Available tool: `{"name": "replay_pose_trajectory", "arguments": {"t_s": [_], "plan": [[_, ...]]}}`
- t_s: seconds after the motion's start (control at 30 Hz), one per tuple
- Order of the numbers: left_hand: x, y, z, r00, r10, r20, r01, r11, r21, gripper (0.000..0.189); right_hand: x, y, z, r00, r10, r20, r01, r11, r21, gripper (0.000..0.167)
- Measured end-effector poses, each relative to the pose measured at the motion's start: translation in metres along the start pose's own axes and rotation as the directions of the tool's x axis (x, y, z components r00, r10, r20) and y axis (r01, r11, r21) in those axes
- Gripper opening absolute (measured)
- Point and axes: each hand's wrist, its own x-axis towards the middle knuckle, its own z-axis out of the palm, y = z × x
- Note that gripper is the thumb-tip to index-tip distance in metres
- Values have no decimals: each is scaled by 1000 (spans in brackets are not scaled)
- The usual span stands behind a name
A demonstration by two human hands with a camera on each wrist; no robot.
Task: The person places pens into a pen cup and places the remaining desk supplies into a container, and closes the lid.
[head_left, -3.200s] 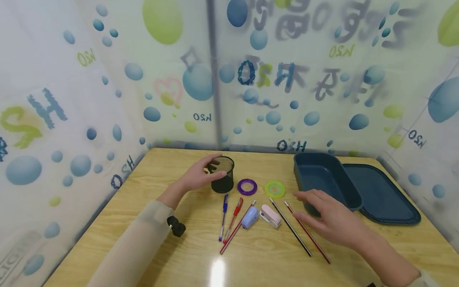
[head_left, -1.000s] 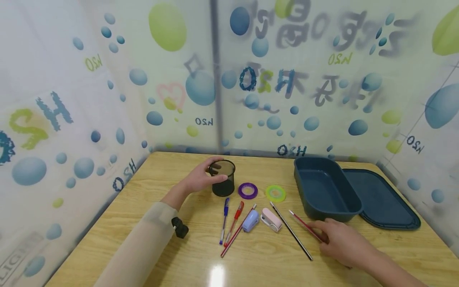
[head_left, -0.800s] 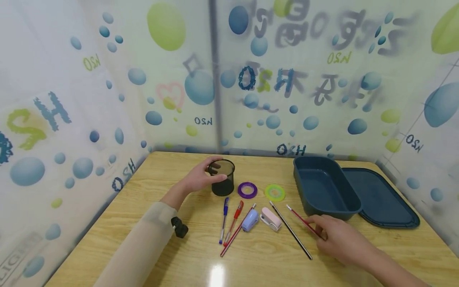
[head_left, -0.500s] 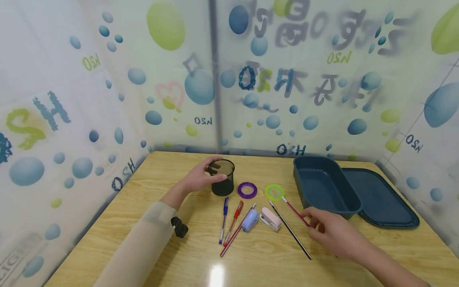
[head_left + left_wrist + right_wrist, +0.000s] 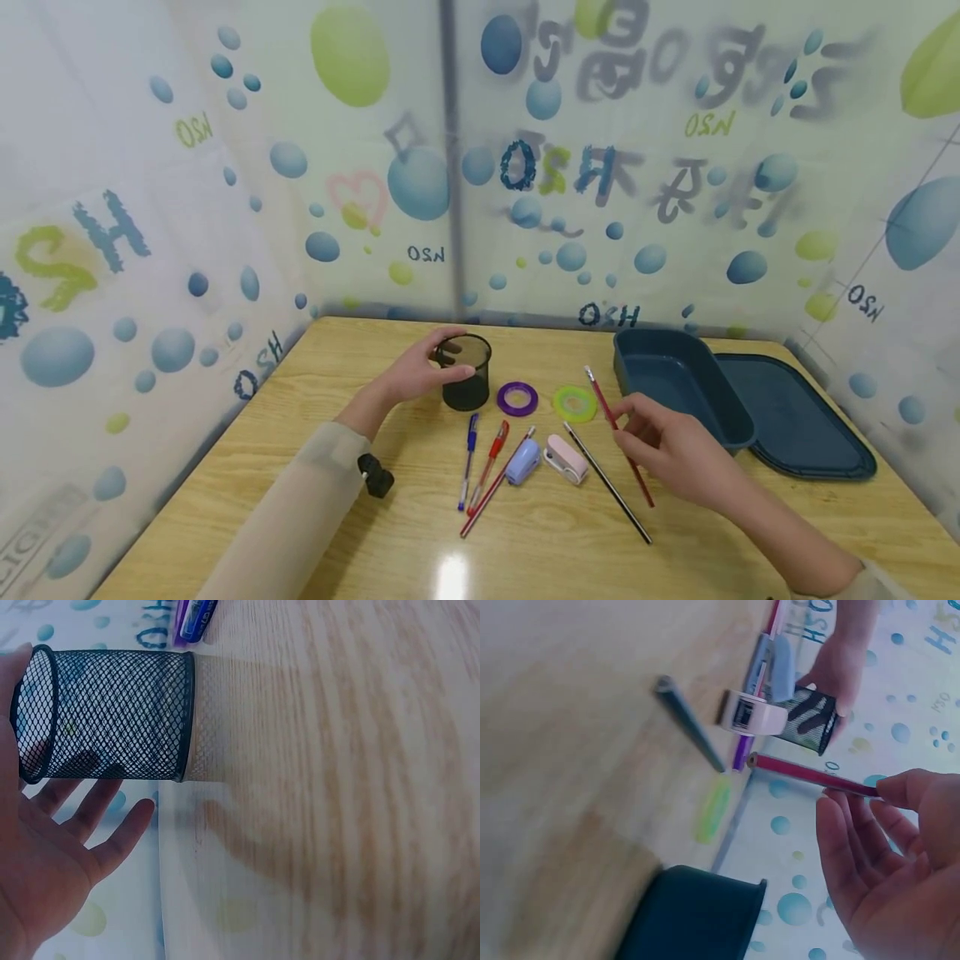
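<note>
My left hand (image 5: pixel 420 371) is around the black mesh pen cup (image 5: pixel 467 387), thumb on the near side and fingers behind it. The left wrist view shows the upright cup (image 5: pixel 120 716) on the table with those fingers spread past its side. My right hand (image 5: pixel 675 446) pinches a red pencil (image 5: pixel 637 475) between thumb and fingers, white-tipped end pointing up and away. In the right wrist view the pencil (image 5: pixel 802 774) is raised off the table. Below it lies a black pencil (image 5: pixel 609 483), beside a pink mini stapler (image 5: pixel 566 457).
A blue mini stapler (image 5: pixel 523 462), blue pen (image 5: pixel 471 454), red pen (image 5: pixel 495 450) and another red pencil (image 5: pixel 483 515) lie mid-table. Behind are a purple ring (image 5: pixel 517 398) and a yellow-green ring (image 5: pixel 575 403). A dark blue bin (image 5: pixel 675 367) and flat lid (image 5: pixel 806 417) stand right.
My right hand came down on the red pencil, gripped it, and has lifted it up and to the left, tilting it steeper. The left hand stays at the cup.
</note>
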Motion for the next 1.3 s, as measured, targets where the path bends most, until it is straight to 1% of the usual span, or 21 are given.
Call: {"name": "replay_pose_trajectory", "arguments": {"t_s": [0.17,0.3,0.4,0.57,0.8,1.03,1.3], "plan": [[0,-1,0,1000,5,-2,-5,1000,-2,81,18,-12,-4,1000,-10,-18,10,1000,28,19],[0,-1,1,1000,10,0,-10,1000,-10,81,34,-20,-6,997,-41,-58,41,999,-3,17],[0,-1,1,1000,11,4,-11,1000,-16,81,49,-25,-5,994,-61,-85,62,998,0,18],[-1,-2,1,1000,13,5,-13,1000,-24,81,73,-31,-5,992,-53,-111,58,997,44,21],[-1,-2,0,1000,10,6,-10,999,-34,80,107,-35,-1,985,-72,-156,87,992,94,25],[-2,-2,1,1000,7,9,-7,999,-43,79,137,-47,8,977,-81,-199,123,970,209,24],[0,-2,1,1000,-1,1,1,999,-39,81,164,-59,23,960,-81,-267,173,924,342,25]]}}
